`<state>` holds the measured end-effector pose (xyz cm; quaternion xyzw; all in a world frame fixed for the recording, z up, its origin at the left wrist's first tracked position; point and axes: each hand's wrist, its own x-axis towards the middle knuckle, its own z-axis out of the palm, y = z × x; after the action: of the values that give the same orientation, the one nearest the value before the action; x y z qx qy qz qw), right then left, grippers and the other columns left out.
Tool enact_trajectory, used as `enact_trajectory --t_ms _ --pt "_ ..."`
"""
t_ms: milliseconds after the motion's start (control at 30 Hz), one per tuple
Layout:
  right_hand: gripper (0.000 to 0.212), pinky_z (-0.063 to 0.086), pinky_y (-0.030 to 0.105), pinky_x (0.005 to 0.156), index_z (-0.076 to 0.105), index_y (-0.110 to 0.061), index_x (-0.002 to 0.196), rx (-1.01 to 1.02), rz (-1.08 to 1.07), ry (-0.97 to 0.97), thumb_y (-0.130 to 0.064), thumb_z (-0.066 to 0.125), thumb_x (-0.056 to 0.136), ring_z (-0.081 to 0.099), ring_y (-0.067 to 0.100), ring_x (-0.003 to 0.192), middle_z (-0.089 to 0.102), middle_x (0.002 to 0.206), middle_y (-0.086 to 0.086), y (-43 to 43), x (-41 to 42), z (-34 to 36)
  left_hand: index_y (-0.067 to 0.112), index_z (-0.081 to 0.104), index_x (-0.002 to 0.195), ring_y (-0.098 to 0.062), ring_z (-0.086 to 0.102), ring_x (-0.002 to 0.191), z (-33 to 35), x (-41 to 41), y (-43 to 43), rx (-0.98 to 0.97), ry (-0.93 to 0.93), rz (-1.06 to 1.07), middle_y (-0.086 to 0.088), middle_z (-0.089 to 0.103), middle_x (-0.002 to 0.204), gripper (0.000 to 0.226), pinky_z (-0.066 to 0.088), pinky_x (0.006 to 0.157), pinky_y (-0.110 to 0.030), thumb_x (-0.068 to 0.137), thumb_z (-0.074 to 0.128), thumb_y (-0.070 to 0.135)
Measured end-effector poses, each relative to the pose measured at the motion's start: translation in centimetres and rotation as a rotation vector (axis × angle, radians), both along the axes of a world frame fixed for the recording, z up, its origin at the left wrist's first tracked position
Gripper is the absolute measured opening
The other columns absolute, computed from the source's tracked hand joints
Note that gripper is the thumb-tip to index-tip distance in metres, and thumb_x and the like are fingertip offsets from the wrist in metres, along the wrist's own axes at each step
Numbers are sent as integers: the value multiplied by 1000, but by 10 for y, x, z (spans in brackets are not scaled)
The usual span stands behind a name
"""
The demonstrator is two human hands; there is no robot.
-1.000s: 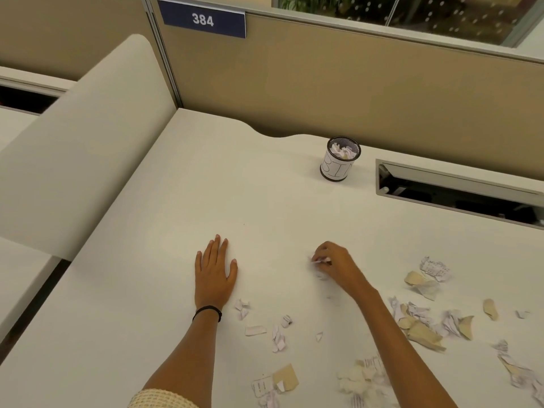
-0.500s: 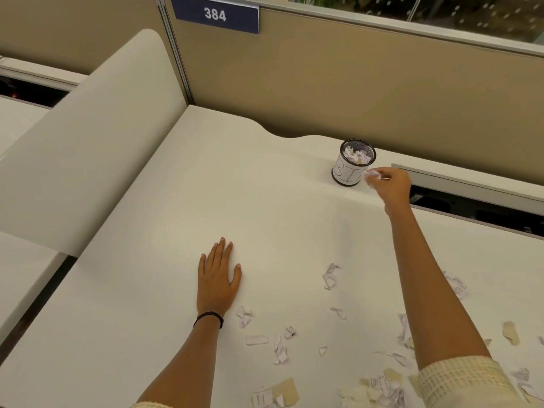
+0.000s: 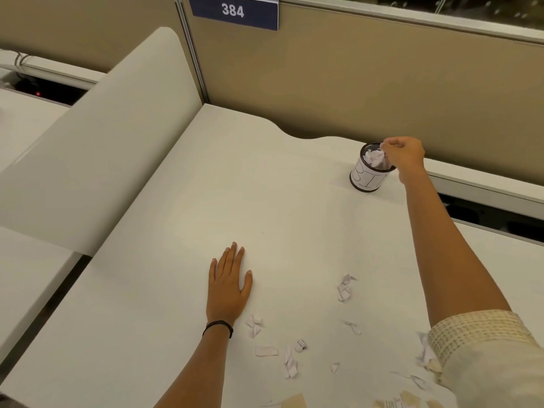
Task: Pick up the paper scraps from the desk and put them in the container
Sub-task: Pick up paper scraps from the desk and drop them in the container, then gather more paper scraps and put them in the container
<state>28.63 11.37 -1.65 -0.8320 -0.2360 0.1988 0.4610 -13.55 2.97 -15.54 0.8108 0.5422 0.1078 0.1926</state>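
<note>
The container (image 3: 368,179), a single dark can wrapped in a white hand-lettered label, stands upright near the back edge of the desk (image 3: 176,260) with crumpled white paper showing inside. The right hand (image 3: 404,156) hovers over the can's rim at the end of an outstretched arm. Its fingers are curled and pinch a small white scrap (image 3: 382,146) above the opening. The left hand (image 3: 228,285) lies flat on the desk, palm down, fingers straight and close together, holding nothing, with a black band (image 3: 218,326) round the wrist.

Between the two arms seven white paper scraps (image 3: 344,287) lie scattered along the near part of the desk. More pieces, some tan, are cut off at the lower edge or half hidden under the right sleeve (image 3: 477,334), so I cannot count them. Bare desk stretches from the scraps up to the container. Behind it rises a tan partition (image 3: 338,83) bearing a blue sign (image 3: 234,11) that reads 384. A dark slot (image 3: 485,216) opens in the desk to the right of the can.
</note>
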Motion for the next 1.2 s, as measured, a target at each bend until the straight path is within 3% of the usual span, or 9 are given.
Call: enact_trajectory --t_ms 67,300,367,533,633,700,833,933,1200 --pt "25 40 4 40 68 -4 106 25 9 -40 -4 53 85 50 4 56 62 84 1 -4 -3 4 23 21 148 -8 9 144 0 0 0 1 -3 1 7 14 156 61 1 119 -34 91 19 45" --pt "33 43 15 96 69 0 103 138 124 -205 8 41 86 58 19 113 64 121 12 -54 -35 -6 20 25 148 -11 13 144 1 1 -1 17 -22 -3 3 18 156 63 4 119 -37 90 19 46" --pt "33 40 8 95 67 3 106 148 194 -202 10 39 89 54 22 121 61 126 13 -68 -40 -12 19 25 148 -11 12 144 1 0 -1 23 -17 -8 3 19 156 64 4 119 -36 90 18 46" --pt "35 45 33 100 62 3 110 207 208 -120 13 34 90 54 26 122 58 129 16 -108 -55 -31 18 25 147 -12 12 144 2 0 -1 22 -15 -10 1 19 157 66 4 119 -37 88 16 47" --pt "36 43 9 90 63 -1 110 123 186 -98 13 37 89 58 30 116 62 123 17 -145 -78 -56 18 25 148 -14 14 144 2 -1 -1 27 -11 -19 1 19 157 66 5 119 -38 89 16 46" --pt "33 41 10 95 63 1 110 62 200 -101 13 41 89 54 32 121 60 124 19 -172 -94 -76 18 25 148 -14 14 145 1 -1 -1 30 -9 -25 1 19 157 66 5 120 -38 89 16 46" --pt "39 22 39 116 47 -5 133 -128 199 -112 -8 50 94 28 29 140 35 148 17 -219 -138 -113 17 25 148 -15 15 145 0 -1 -1 29 -8 -26 0 20 157 63 5 120 -38 90 19 44" --pt "53 7 40 120 31 -12 144 -194 312 -169 -22 50 95 8 24 147 16 157 10 -245 -178 -127 15 27 147 -17 17 144 0 -1 -1 21 -21 -28 -3 21 156 57 6 120 -40 93 30 35" --pt "67 -4 34 119 10 -17 150 -295 677 -376 -41 43 96 -8 14 147 -7 159 0 -254 -235 -132 13 34 144 -23 16 145 1 -9 -10 23 -76 -35 -6 26 155 46 5 119 -43 99 39 18"
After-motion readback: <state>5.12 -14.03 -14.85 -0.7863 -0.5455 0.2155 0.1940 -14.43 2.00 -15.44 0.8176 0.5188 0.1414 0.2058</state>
